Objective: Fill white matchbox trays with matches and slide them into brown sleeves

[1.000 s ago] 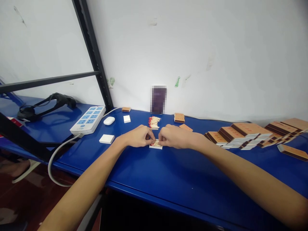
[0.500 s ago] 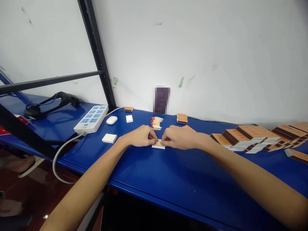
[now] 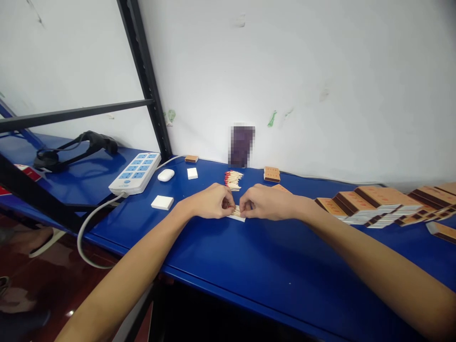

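Observation:
A small white matchbox tray with matches in it lies on the blue shelf top between my hands. My left hand is closed, thumb and fingers pinched at the left end of these matches. At their right end my right hand pinches too, its fingers curled. My fingers cover part of the tray. Just behind the hands is a loose pile of red-headed matches. An orange matchbox piece shows partly behind my right hand.
Stacked matchboxes fill the right side. More matchboxes stand by the wall. To the left are white trays, a white earbud case and a power strip with its cable. A black shelf post rises behind.
The matchbox tray has turned slightly, its right end now nearer to me. Both hands stay pinched at the matches. The camera view has shifted a little.

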Demonstrator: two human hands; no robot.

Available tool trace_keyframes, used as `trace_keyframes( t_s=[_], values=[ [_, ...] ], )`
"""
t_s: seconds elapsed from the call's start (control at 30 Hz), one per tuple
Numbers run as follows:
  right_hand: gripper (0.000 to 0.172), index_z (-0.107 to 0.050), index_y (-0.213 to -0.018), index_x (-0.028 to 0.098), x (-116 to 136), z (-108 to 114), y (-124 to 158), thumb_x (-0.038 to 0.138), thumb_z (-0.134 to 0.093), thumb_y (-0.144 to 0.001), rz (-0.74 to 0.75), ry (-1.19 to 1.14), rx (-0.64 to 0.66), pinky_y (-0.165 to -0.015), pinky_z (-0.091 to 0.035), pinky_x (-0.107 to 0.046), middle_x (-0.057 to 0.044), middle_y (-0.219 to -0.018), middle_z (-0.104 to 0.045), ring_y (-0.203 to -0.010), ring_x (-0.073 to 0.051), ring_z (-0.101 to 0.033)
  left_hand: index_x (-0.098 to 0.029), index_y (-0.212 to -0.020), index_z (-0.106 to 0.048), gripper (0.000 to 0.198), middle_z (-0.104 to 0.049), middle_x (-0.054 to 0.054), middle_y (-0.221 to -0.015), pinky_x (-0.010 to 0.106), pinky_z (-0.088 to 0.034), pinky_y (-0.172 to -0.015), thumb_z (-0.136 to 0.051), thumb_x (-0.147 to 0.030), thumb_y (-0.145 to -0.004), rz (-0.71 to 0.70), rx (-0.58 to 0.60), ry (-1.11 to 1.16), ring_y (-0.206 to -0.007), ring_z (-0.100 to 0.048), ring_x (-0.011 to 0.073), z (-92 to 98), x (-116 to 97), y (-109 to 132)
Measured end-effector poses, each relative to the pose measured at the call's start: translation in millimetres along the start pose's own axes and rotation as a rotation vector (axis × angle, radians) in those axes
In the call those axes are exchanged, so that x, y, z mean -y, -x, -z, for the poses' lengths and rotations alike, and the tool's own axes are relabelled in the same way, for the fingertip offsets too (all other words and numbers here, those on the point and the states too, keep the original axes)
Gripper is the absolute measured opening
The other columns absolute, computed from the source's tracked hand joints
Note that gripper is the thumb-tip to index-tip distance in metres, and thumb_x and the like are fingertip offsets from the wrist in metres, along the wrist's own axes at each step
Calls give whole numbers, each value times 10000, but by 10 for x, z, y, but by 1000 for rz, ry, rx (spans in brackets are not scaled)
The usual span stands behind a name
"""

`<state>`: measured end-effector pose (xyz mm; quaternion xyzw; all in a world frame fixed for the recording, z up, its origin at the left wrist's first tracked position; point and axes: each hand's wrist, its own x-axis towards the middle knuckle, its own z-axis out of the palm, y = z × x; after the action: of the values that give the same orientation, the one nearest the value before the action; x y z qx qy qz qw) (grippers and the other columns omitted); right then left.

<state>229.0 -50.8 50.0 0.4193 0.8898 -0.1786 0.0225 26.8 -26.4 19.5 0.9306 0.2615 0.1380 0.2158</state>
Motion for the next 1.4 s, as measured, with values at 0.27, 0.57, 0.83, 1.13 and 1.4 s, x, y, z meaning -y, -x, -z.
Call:
trace_keyframes(
  t_s=[0.27,0.57,0.83,1.13,1.4],
  values=[
    [244,-728,-937,192,-129,95,38,299,-530,-842,83,-52,-34,-628,-410,-255,-33,-889,-726,-718,-152,-608,-142,-856,-724,179,-704,27,-775,234,-463,-665,-641,-249,-738,64,48,35,-682,-617,128,51,-39,23],
    [227,-717,-884,187,-120,-1,-11,285,-515,-854,133,-23,-60,-606,-388,-255,-29,-819,-709,-658,-133,-583,-159,-875,-729,181,-703,26,-793,240,-470,-692,-685,-270,-739,33,73,-35,-710,-619,135,43,-21,14],
    [201,-707,-864,211,-149,-100,-65,308,-532,-852,125,-29,-37,-561,-358,-258,-17,-800,-702,-639,-137,-577,-172,-836,-732,140,-701,23,-808,233,-468,-691,-686,-279,-758,3,52,-21,-707,-623,130,43,-30,15],
    [309,-719,-905,212,-97,-63,-23,452,-526,-871,88,-55,-47,-564,-364,-260,-36,-837,-702,-677,-148,-593,-177,-830,-718,165,-692,9,-761,248,-460,-702,-664,-318,-764,12,46,-72,-688,-617,132,23,-8,12],
    [214,-709,-866,215,-101,-54,-32,350,-544,-852,109,-49,-30,-568,-372,-262,-17,-810,-705,-650,-140,-592,-175,-868,-737,202,-705,23,-788,254,-465,-696,-671,-332,-759,12,42,-99,-692,-622,140,22,-16,9]
  ],
)
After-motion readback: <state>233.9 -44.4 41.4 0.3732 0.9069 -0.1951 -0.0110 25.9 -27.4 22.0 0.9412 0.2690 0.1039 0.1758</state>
